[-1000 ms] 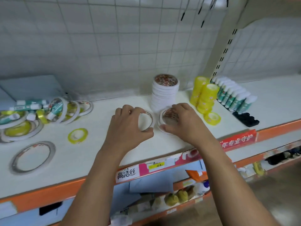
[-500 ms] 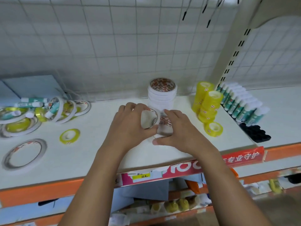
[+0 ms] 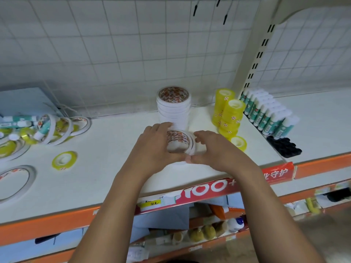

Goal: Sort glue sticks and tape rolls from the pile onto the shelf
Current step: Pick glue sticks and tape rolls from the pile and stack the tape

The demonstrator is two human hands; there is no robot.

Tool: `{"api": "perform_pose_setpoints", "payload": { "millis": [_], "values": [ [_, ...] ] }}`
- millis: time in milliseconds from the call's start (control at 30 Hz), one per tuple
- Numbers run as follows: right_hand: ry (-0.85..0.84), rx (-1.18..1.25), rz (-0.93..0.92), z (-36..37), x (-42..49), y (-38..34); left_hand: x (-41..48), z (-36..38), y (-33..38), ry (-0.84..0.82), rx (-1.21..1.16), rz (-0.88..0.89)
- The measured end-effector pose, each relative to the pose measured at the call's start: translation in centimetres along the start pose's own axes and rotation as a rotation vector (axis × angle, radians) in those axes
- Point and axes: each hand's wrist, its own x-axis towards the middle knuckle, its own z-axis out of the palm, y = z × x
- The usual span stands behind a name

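While both hands meet over the middle of the shelf (image 3: 106, 179), the left hand (image 3: 153, 149) and right hand (image 3: 214, 150) are cupped together around white tape rolls (image 3: 179, 142), thumbs nearly touching at the near side, fingers curled over the rims from either side. The printed orange-and-white core of the top roll faces up between the palms. How many rolls are in that grip, I cannot tell. Just behind them, toward the shelf's back edge, stands a tall stack of white tape (image 3: 173, 106), upright and neat. Over toward the right, two yellow tape stacks (image 3: 227, 114) stand side by side, with a single yellow roll (image 3: 239, 142) lying flat at their near side. Beyond those, a tidy row of glue sticks (image 3: 269, 114) runs along the upright post, black caps (image 3: 284, 147) lying at its near end. Far left, the unsorted pile (image 3: 38, 130) sits by the back edge, tape rings and glue sticks tangled together. One loose yellow roll (image 3: 64, 160) and one big white ring (image 3: 14, 182) lie flat nearer the front edge.
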Motion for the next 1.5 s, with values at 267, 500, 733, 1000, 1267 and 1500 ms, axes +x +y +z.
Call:
{"api": "perform_pose_setpoints", "payload": {
  "millis": [267,500,733,1000,1267,1500],
  "values": [
    [-0.102,0.028,0.009,-1.1,1.2,-1.0,-0.8,-0.9,-2.3,-0.051,-0.08,-0.088],
    [-0.175,0.027,-0.009,-2.0,2.2,-1.1,0.3,-0.2,-1.6,-0.059,-0.113,-0.097],
    [-0.131,-0.015,-0.017,-1.8,2.5,-0.9,0.4,0.4,-1.6,-0.029,-0.075,-0.057],
    [-0.135,-0.057,-0.039,-1.1,1.9,-1.2,0.1,1.2,-1.3,-0.021,-0.035,-0.079],
    [-0.068,-0.239,0.056,-1.7,0.2,-2.5,-0.8,-0.4,-1.8,-0.059,-0.061,-0.106],
    [0.121,-0.14,-0.242,0.1,0.4,-9.1,-4.6,-4.0,-5.4,0.158,0.204,-0.101]
  ]
}}
